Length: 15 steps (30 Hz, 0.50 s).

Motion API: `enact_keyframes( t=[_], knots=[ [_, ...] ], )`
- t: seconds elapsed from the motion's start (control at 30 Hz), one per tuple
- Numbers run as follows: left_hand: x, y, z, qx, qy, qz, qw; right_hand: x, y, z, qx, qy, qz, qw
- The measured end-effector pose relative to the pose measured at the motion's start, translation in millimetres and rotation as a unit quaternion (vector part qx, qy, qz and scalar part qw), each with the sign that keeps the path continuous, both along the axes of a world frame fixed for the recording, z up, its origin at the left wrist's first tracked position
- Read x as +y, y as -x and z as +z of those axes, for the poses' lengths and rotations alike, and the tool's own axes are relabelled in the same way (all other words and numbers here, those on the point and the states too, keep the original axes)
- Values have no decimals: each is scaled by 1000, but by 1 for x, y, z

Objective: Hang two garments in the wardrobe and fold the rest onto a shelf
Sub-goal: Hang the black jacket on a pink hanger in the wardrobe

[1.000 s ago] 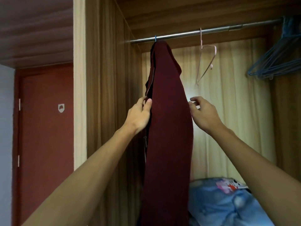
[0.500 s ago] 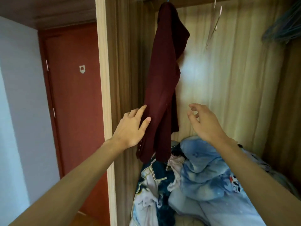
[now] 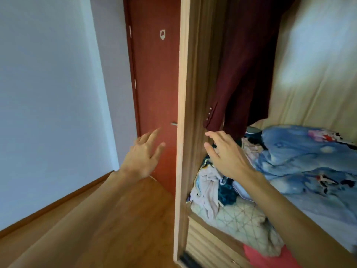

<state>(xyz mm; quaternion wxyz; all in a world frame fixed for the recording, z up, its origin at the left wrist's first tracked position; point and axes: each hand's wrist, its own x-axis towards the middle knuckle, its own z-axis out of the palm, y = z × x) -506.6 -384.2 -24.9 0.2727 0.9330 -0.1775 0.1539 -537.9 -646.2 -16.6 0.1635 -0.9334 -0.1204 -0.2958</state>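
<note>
Jacket [image 3: 241, 74]: maroon, hanging inside the wardrobe at its left side. Hanger and rail are out of frame. The buttoned cuff [image 3: 209, 115] hangs low, near the clothes pile [image 3: 210, 182].

Judged status: one garment hung; the second, and all the folding, not yet done.

Right hand [image 3: 226, 155]: fingers loose and apart, gripping nothing. It is just under the cuff and over the pile; I cannot tell whether it touches either.

Left hand [image 3: 143, 157]: fingers spread, empty, outside the wardrobe in front of the red door [image 3: 154, 84].

Pile: pale pieces, a dark teal one and a blue garment [image 3: 309, 151], all tangled on quilted bedding [image 3: 241, 219].

Risks:
- A lift from the pile could catch the cuff or hem, swing the jacket, and perhaps slip it off a hanger I cannot see.
- Because the pieces are tangled, pulling one may drag its neighbours over the ledge [image 3: 201, 242] onto the floor [image 3: 119, 219].
- Red cloth [image 3: 270, 256] lies below the ledge front; I cannot tell what it is.

Edges and room:
- The wardrobe post [image 3: 180, 132] stands between the two hands, so the left hand must come round its edge to get in.
- Inside it is tight at left: side wall, jacket, then pile.
- More room lies to the right over the blue garment, and on the floor left of the post.
</note>
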Motion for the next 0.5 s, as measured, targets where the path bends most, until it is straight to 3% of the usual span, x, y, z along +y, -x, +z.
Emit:
enact_keyframes(
  t=[0.27, 0.5],
  knots=[
    [155, 75, -26, 28, 11, 145, 989, 179, 1, -40, 42, 9, 157, 987],
    [321, 149, -53, 58, -35, 304, 950, 366, 8, -54, 47, 59, 281, 957]
  ],
)
